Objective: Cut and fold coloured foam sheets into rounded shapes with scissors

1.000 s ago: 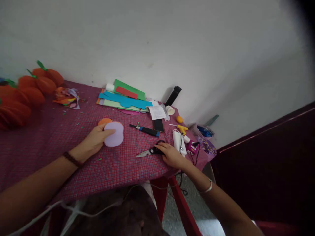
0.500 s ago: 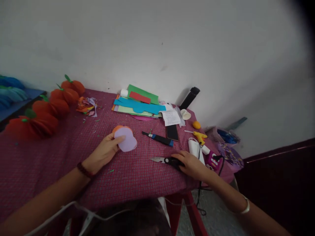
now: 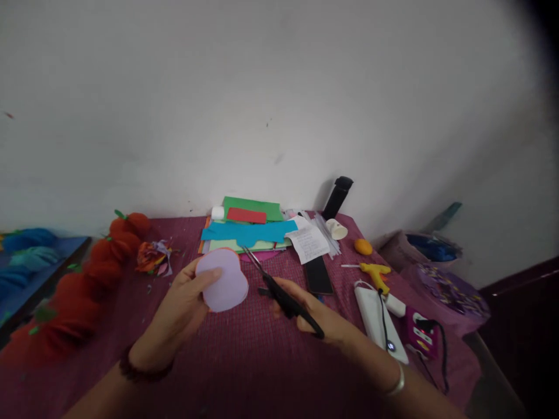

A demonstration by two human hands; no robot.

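Observation:
My left hand (image 3: 181,314) is closed on a rounded lilac paper shape (image 3: 222,286) with an orange edge showing behind it, held up above the red checked tablecloth (image 3: 244,372). My right hand (image 3: 318,317) grips black-handled scissors (image 3: 279,294), lifted off the table, their blades pointing up and left toward the lilac shape. The blade tips sit just right of the paper's edge, not touching it.
A stack of coloured paper sheets (image 3: 247,233) lies at the back by the wall. Orange paper pumpkins (image 3: 105,256) line the left side. A phone (image 3: 318,274), yellow glue gun (image 3: 375,272), white power bank (image 3: 375,311), black bottle (image 3: 337,198) and a purple bag (image 3: 441,279) sit on the right.
My right hand has picked the scissors up off the table and brought them toward the paper. My left hand has raised the lilac shape. The view has tilted upward.

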